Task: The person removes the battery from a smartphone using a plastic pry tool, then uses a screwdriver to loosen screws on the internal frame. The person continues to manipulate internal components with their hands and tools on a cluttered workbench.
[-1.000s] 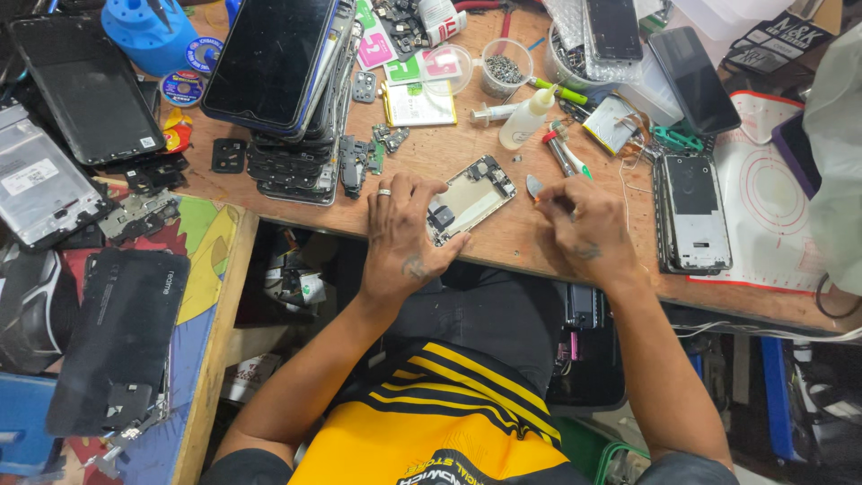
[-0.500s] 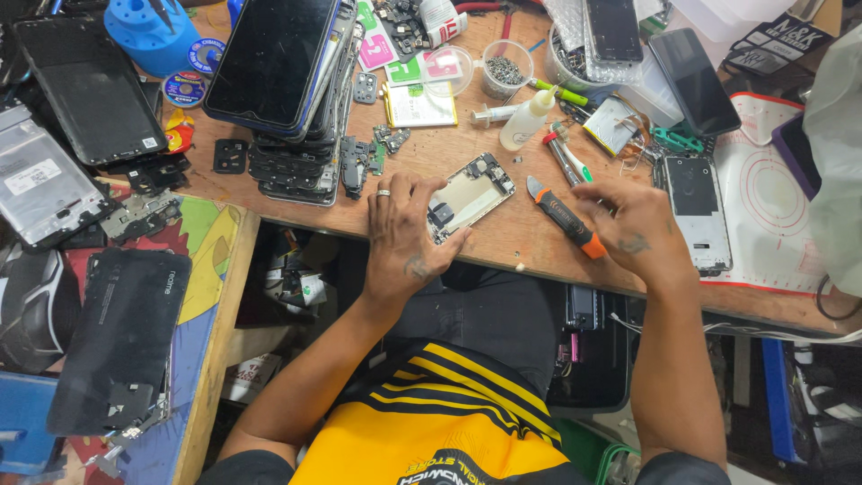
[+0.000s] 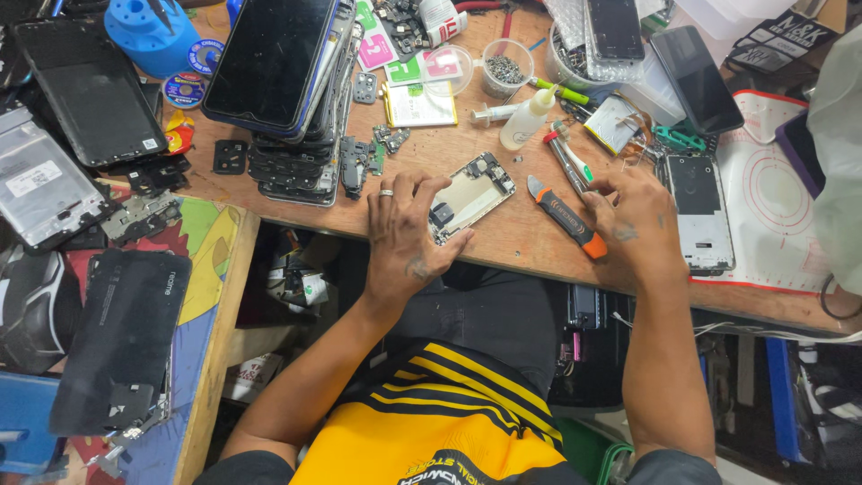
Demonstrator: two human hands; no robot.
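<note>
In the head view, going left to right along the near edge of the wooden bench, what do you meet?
Left hand → opened phone → orange-handled screwdriver → right hand → phone frame → white work mat.

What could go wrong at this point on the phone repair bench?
The opened phone lies near the table edge, pinned only by the left hand; a slip could drop it. The right hand reaches among crowded tools beside the orange-handled screwdriver, and might knock the small bottle over.

Bright, even overhead light; sharp, slight edge distortion.
</note>
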